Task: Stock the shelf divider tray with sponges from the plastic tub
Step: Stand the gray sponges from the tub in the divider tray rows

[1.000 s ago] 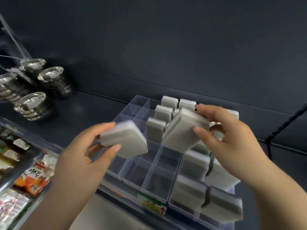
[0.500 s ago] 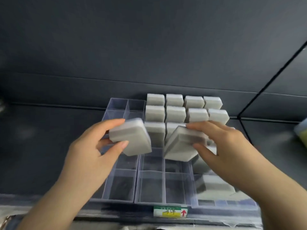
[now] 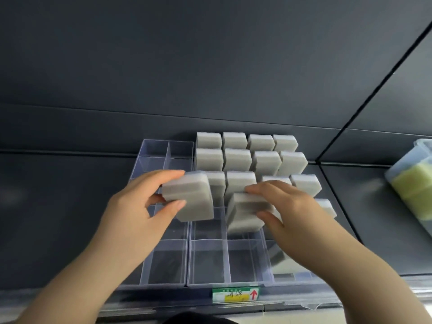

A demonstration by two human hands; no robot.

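A person is standing over a dark, matte shelf (image 3: 58,206), holding one sponge in each bare hand. The left hand (image 3: 135,211) is gripping a grey sponge (image 3: 194,199) between curled fingers on top and the thumb below, holding it in the air above the left side of the tray. The right hand (image 3: 294,206) is gripping a second grey sponge (image 3: 245,213) the same way, tilted, with its lower end dipping towards a middle compartment.

The sponges are soft-looking rounded blocks with a paler layer on one face. The divider tray (image 3: 208,260) is clear, hard plastic, split by thin walls into rectangular cells. Its back right cells are holding upright stocked sponges (image 3: 236,160) in neat rows, while the left column and front cells are showing bare plastic.

The right forearm is covering the tray's front right corner, where one sponge is showing only dimly through the clear wall. The plastic tub (image 3: 418,164), translucent and holding yellow-green sponges (image 3: 413,185), is sitting well apart at the right and is being cut off by the frame edge. A green and yellow price label (image 3: 236,294) with a red arrow is sitting on the shelf's front lip, and its writing is too blurred to read.
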